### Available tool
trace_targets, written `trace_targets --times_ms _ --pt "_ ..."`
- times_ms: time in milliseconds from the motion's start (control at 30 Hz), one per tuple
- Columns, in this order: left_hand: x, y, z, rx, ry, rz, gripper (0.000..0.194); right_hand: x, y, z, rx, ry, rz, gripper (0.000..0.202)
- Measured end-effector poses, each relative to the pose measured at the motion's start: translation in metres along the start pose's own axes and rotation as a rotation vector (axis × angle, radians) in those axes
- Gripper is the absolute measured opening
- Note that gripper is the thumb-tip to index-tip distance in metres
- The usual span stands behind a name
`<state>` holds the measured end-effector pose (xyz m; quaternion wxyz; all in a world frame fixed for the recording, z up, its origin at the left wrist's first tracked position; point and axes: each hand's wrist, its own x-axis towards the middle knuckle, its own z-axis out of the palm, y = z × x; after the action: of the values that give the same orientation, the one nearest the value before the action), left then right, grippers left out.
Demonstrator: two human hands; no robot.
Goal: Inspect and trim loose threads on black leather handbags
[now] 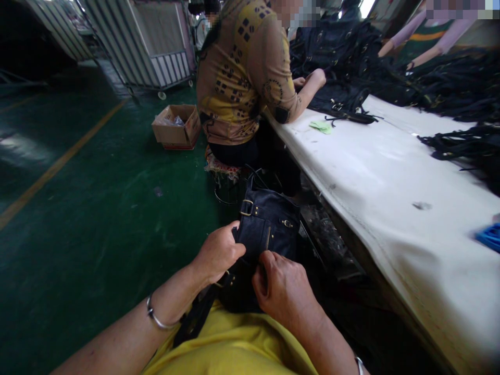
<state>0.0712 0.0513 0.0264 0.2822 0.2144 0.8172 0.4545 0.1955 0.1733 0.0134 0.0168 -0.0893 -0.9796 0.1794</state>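
A black leather handbag (255,229) with brass-coloured buckles and a short zip (268,238) lies over my lap, left of the table edge. My left hand (221,252) is closed on the bag's left edge, thumb on top. My right hand (283,278) rests on the bag just below the zip, fingers curled in; what its fingertips pinch, if anything, is hidden. A dark strap (197,315) with a buckle hangs by my left wrist, over my yellow clothing.
A white-covered table (390,172) runs along my right, with heaps of black bags (336,47) at its far end. One co-worker (242,78) sits ahead on a stool; another person's arms (424,41) reach in behind. A cardboard box (177,133) stands on the green floor.
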Motion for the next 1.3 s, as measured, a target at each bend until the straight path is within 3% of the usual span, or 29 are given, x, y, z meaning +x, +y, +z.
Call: trace_targets --times_ms 233,333,467,700,1067,1200,1300 --pt "-0.001 0.003 0.001 0.018 -0.015 -0.006 0.026 0.003 0.001 0.004 -0.032 -0.026 -0.008 0.008" --pt "-0.001 0.005 0.002 0.038 -0.014 -0.012 0.025 0.005 0.005 0.009 0.009 0.021 -0.028 0.011" --pt "-0.001 0.006 0.001 0.053 -0.004 -0.015 0.023 0.007 0.013 0.017 0.245 0.102 -0.03 0.016" --pt "-0.002 0.004 0.001 0.069 -0.008 -0.015 0.019 0.008 0.02 0.026 0.751 0.05 0.171 0.024" --pt "-0.009 0.005 0.003 0.064 0.019 -0.019 0.023 0.003 0.016 0.042 1.282 -0.006 0.389 0.022" --pt "-0.011 0.006 0.005 0.076 0.025 -0.006 0.023 0.003 0.003 0.027 1.53 -0.071 0.425 0.023" --pt "-0.011 0.003 0.009 0.044 0.034 -0.012 0.025 0.0 -0.004 -0.003 1.717 -0.094 0.288 0.028"
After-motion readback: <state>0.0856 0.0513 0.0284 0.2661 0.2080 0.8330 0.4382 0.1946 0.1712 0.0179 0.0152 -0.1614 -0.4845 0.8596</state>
